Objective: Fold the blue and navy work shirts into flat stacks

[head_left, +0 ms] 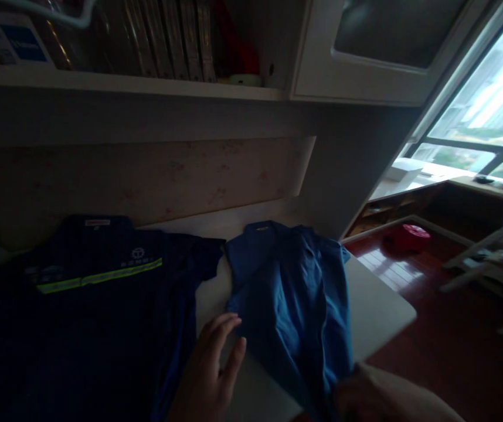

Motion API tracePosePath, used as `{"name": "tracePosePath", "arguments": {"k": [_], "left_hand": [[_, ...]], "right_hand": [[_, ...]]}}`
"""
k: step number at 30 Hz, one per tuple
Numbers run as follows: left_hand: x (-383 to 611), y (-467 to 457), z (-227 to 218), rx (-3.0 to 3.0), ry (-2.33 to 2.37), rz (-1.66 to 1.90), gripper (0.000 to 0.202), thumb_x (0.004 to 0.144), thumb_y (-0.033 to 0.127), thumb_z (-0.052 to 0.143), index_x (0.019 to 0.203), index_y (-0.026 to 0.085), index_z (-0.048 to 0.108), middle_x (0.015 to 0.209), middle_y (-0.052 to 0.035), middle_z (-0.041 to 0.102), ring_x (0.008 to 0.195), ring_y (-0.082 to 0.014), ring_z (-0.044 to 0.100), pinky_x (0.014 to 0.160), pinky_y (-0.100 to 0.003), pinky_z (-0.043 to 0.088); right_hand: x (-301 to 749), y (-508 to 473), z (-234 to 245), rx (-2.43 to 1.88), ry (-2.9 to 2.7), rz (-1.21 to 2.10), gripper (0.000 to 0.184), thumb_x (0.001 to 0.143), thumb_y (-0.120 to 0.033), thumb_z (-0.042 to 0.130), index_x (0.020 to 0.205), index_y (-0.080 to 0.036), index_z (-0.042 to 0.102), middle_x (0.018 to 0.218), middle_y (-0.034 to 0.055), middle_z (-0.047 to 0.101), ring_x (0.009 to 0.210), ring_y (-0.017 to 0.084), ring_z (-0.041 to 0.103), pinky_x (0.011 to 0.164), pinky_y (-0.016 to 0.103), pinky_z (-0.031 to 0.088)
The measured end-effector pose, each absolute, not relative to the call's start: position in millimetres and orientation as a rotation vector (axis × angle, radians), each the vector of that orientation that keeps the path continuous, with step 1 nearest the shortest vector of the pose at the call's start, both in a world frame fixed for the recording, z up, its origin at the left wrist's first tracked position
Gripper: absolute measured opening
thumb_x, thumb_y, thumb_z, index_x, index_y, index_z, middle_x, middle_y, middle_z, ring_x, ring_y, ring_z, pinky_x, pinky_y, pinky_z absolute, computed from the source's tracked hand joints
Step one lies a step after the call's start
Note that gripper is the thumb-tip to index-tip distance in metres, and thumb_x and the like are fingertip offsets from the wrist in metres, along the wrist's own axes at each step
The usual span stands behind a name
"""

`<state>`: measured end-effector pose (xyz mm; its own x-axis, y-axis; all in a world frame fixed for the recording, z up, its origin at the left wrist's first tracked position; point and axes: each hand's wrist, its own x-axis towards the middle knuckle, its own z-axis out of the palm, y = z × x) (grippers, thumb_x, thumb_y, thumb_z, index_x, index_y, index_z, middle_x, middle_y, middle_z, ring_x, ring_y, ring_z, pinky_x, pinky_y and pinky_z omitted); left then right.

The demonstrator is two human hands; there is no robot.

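From where I stand, a blue collared shirt (286,293) lies on the right part of the white table (379,313), collar toward the far side. The person's two hands are well apart. The left hand (211,360) is spread, thumb away from the fingers, at the shirt's near left edge; the right hand (374,390) is at its near right edge, too blurred and dark to tell whether it grips the cloth. Left of it lies a navy work shirt (102,328) with a yellow-green stripe (102,278).
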<state>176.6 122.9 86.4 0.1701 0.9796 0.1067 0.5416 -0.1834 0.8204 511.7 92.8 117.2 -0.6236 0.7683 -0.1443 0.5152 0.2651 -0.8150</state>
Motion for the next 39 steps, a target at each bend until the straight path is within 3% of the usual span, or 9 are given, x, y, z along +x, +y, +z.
{"name": "tracePosePath", "arguments": {"k": [6,10,13,15,18,23,27,31,39], "left_hand": [[234.2,129.8,72.8,1.919,1.348,0.806,0.039,0.099,0.046,0.044,0.123,0.023,0.065,0.132,-0.0098,0.064,0.127,-0.0242,0.056,0.113,-0.041,0.042],[258.2,142.7,48.1,2.142,1.391,0.633,0.043,0.096,0.039,0.051,0.134,0.019,0.059,0.139,-0.012,0.061,0.133,-0.0303,0.05,0.117,-0.053,0.033],[267.5,142.5,34.3,2.334,1.404,0.414,0.033,0.094,0.015,0.046,0.116,0.021,0.069,0.121,-0.0082,0.069,0.118,-0.0272,0.059,0.114,-0.054,0.036],[268.2,138.0,28.5,2.37,1.447,0.325,0.046,0.09,0.0,0.034,0.104,0.021,0.072,0.109,-0.0067,0.07,0.108,-0.0225,0.062,0.104,-0.043,0.047],[260.0,128.4,23.1,2.3,1.51,0.298,0.056,0.085,-0.007,0.03,0.111,0.021,0.071,0.112,-0.0067,0.068,0.108,-0.0198,0.063,0.096,-0.033,0.051],[231.1,110.4,18.0,2.153,1.559,0.323,0.04,0.101,0.021,0.035,0.134,0.025,0.058,0.125,-0.0079,0.068,0.107,-0.0211,0.068,0.09,-0.034,0.056],[216.0,110.0,11.3,2.219,1.975,0.518,0.043,0.097,0.042,0.05,0.133,0.019,0.057,0.129,-0.0152,0.062,0.114,-0.0306,0.064,0.093,-0.044,0.054],[215.6,134.3,3.4,2.09,2.1,0.778,0.085,0.084,0.059,0.064,0.145,0.005,0.041,0.143,-0.027,0.048,0.13,-0.041,0.05,0.105,-0.053,0.044],[205.5,171.0,23.5,1.445,1.841,0.626,0.038,0.078,0.016,0.062,0.116,0.011,0.064,0.108,-0.0171,0.074,0.1,-0.0286,0.071,0.087,-0.035,0.053]], "right_hand": [[533.7,114.8,103.4,-0.993,-2.209,1.695,0.046,0.086,-0.069,0.055,0.087,-0.028,0.076,0.073,0.0041,0.071,0.064,0.021,0.071,0.058,0.03,0.055],[530.6,201.9,80.5,-1.521,-1.818,0.839,0.041,0.095,-0.051,0.048,0.112,-0.02,0.07,0.11,0.0131,0.072,0.101,0.027,0.069,0.091,0.042,0.054],[533.5,254.5,64.7,-1.836,-2.02,0.281,0.049,0.092,-0.04,0.058,0.137,-0.021,0.057,0.138,0.0155,0.06,0.131,0.034,0.051,0.115,0.062,0.026],[538.5,268.4,59.9,-1.963,-2.263,0.201,0.047,0.095,-0.038,0.055,0.14,-0.024,0.055,0.135,0.0134,0.064,0.129,0.034,0.054,0.115,0.068,0.013],[550.0,260.4,64.8,-1.957,-2.528,0.399,0.038,0.102,-0.037,0.039,0.117,-0.021,0.07,0.114,0.0139,0.073,0.11,0.032,0.066,0.109,0.058,0.031],[580.9,226.0,74.1,-1.802,-2.642,0.96,0.063,0.1,-0.059,0.032,0.079,-0.017,0.073,0.07,0.0092,0.07,0.065,0.022,0.068,0.067,0.033,0.053],[602.7,221.6,39.9,-1.953,-2.299,0.49,0.046,0.095,-0.053,0.049,0.12,-0.019,0.067,0.117,0.0154,0.069,0.11,0.032,0.065,0.096,0.046,0.049],[611.3,234.0,1.0,-2.201,-1.986,0.051,0.079,0.084,-0.047,0.065,0.153,-0.019,0.038,0.155,0.0213,0.04,0.143,0.042,0.034,0.111,0.067,0.028],[603.4,238.2,24.7,-1.904,-1.544,0.882,0.032,0.078,-0.04,0.059,0.093,-0.017,0.075,0.09,0.0128,0.077,0.096,0.035,0.07,0.088,0.045,0.054]]}}
